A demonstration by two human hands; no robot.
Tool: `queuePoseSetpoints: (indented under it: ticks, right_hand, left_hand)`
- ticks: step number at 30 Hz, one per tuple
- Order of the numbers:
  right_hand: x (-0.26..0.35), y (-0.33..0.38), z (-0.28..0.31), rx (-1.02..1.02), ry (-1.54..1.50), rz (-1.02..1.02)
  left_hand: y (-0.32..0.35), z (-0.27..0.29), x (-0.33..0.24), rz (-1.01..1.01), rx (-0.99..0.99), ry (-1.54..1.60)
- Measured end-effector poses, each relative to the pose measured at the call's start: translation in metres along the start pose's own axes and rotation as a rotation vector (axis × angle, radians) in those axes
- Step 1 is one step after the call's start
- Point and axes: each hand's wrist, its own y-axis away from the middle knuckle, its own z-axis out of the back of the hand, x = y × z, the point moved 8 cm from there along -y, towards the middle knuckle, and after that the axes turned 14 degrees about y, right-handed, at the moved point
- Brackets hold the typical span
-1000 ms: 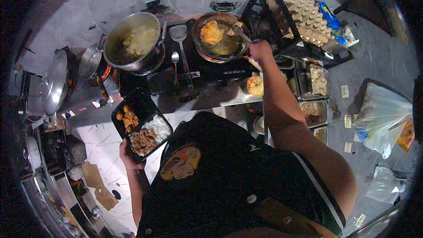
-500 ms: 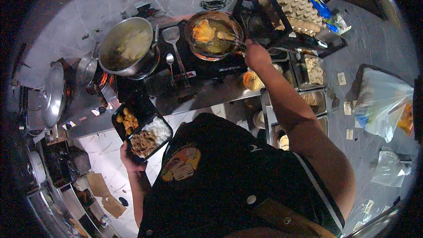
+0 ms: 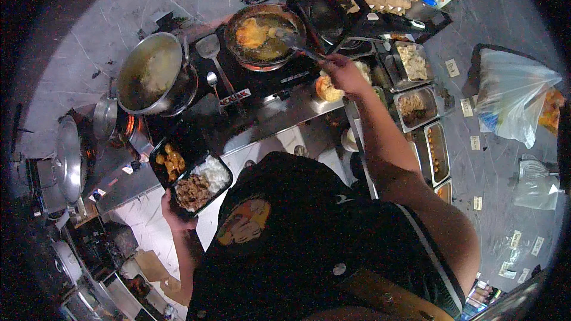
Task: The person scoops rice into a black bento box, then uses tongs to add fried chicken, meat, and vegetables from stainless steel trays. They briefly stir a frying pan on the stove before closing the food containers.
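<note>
Steel spatula (image 3: 295, 43), clasped in the right hand (image 3: 342, 73), now reaches beyond the fingers into the frying pan (image 3: 264, 35) by the golden fritter (image 3: 251, 31); earlier it hovered nearer. Left hand (image 3: 173, 209), fingers curled beneath, holds the black meal tray (image 3: 191, 172) low.

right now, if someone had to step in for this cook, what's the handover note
Left hand: holds the black meal tray from below, level, off to the left of the stove.
Right hand: grips a long-handled utensil whose end is in the frying pan.
Tray: rice, a brown meat portion and orange fried pieces already in its compartments.
Pan: a golden fried piece sits in oil on the lit burner, not yet lifted out.
Left, as it looks: get that piece out of the pan; probably onto the tray.
</note>
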Motion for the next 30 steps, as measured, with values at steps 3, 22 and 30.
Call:
queuePoseSetpoints:
  ticks: [3,22,30]
  right_hand:
    - [-0.071,0.052,0.055,-0.024,-0.216,-0.089]
    - [-0.132,-0.172,0.094,-0.120,0.864,0.294]
    - [-0.172,-0.261,0.118,-0.055,1.302,0.326]
  left_hand:
    - [-0.003,0.004,0.002,0.017,0.008,0.037]
    - [0.088,-0.070,0.100,-0.179,-0.193,0.015]
    - [0.109,-0.063,0.152,-0.205,-0.177,0.188]
